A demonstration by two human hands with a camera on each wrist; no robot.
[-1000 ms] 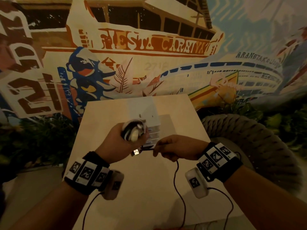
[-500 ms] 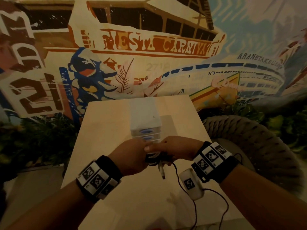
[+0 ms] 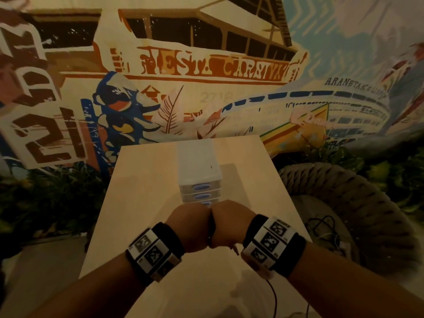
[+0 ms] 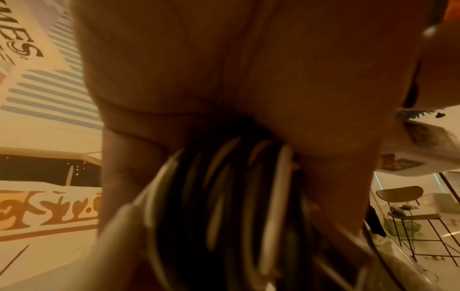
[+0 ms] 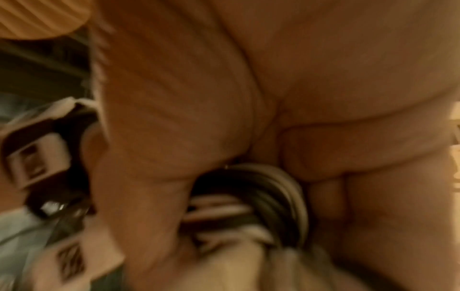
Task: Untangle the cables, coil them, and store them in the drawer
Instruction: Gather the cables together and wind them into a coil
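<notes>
- Together, our left hand [image 3: 190, 223] and our right hand [image 3: 231, 222] were pressed side by side over the table [image 3: 142, 180], knuckles touching.
- We held the coiled cables [image 4: 224, 196] between both hands, a bundle of black and white loops.
- From the left wrist camera, our left fingers [image 4: 129, 177] were curled round the loops, and the bundle came out from under the palm.
- From the right wrist camera, which was blurry, our right fingers [image 5: 373, 177] were also curled round the coiled cables [image 5: 261, 187].
- From the head camera, the bundle was almost hidden; only a dark sliver showed in the gap between our hands.
- We had the bundle just in front of the small white drawer box [image 3: 199, 177], which stood on the table past our hands.
- Its drawers had blue handles, and the ones we could see were closed.
- A thin black wire [image 3: 274, 299] hung down from our right wrist band.
- A painted wall [image 3: 206, 70] stood behind the table, and a woven chair [image 3: 367, 203] sat to the right.
</notes>
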